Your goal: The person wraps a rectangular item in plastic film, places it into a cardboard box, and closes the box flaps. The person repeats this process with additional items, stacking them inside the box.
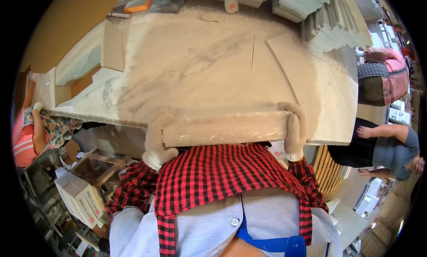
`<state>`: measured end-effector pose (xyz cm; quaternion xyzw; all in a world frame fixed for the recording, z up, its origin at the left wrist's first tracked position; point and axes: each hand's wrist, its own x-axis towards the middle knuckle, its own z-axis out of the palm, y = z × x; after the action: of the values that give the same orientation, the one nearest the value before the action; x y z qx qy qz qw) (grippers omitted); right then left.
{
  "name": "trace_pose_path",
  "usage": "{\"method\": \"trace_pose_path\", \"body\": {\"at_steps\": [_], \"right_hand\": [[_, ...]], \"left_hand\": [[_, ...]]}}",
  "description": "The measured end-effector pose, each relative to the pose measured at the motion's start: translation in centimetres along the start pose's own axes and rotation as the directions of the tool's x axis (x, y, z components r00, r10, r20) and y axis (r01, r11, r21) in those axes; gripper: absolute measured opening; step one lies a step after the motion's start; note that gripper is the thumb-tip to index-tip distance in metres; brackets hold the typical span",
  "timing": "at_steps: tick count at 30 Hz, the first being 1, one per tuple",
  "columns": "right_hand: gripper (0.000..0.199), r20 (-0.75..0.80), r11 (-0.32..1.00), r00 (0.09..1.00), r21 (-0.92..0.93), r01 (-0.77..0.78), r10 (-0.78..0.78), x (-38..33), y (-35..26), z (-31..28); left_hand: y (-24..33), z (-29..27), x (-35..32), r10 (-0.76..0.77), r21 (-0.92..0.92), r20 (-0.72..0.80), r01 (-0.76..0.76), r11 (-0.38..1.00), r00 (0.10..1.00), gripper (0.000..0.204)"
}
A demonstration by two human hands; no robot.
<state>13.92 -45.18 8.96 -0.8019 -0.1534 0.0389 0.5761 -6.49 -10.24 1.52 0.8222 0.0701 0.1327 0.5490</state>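
Note:
A long, flat bundle wrapped in clear plastic film (227, 127) lies along the near edge of the marble-patterned table (187, 65), right in front of my body. My left hand (156, 134), in a pale knitted glove, is closed around the bundle's left end. At the opposite end, my right hand (293, 125) wears a similar glove and curls its fingers over the corner. What is inside the film cannot be made out clearly. Beyond the bundle, to the right, a thin pale strip (283, 70) lies at a slant on the dusty tabletop.
An open cardboard box (112, 45) stands on the table's left. Stacked pale slabs (333, 23) fill the far right, near a white bottle (231, 3) and an orange block (138, 4). Co-workers are at the left and right. Cartons (78, 199) sit below left.

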Motion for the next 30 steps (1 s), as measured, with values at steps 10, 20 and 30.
{"method": "trace_pose_path", "body": {"at_steps": [10, 20, 30], "right_hand": [[0.024, 0.184, 0.938, 0.96, -0.241, 0.25, -0.209, 0.4, -0.7, -0.6], [0.045, 0.553, 0.592, 0.753, -0.489, 0.641, -0.358, 2.7, -4.8, -1.4], [0.105, 0.738, 0.521, 0.674, -0.564, 0.641, -0.031, 4.5, -8.0, 2.0]], "left_hand": [[4.3, -1.3, 3.1, 0.356, 0.389, 0.084, -0.359, 0.848, 0.931, 0.065], [3.0, 3.1, 1.2, 0.148, 0.145, -0.342, -0.103, 0.984, 0.928, 0.031], [4.2, 4.7, 3.8, 0.124, 0.058, -0.344, -0.111, 0.992, 0.931, 0.026]]}}
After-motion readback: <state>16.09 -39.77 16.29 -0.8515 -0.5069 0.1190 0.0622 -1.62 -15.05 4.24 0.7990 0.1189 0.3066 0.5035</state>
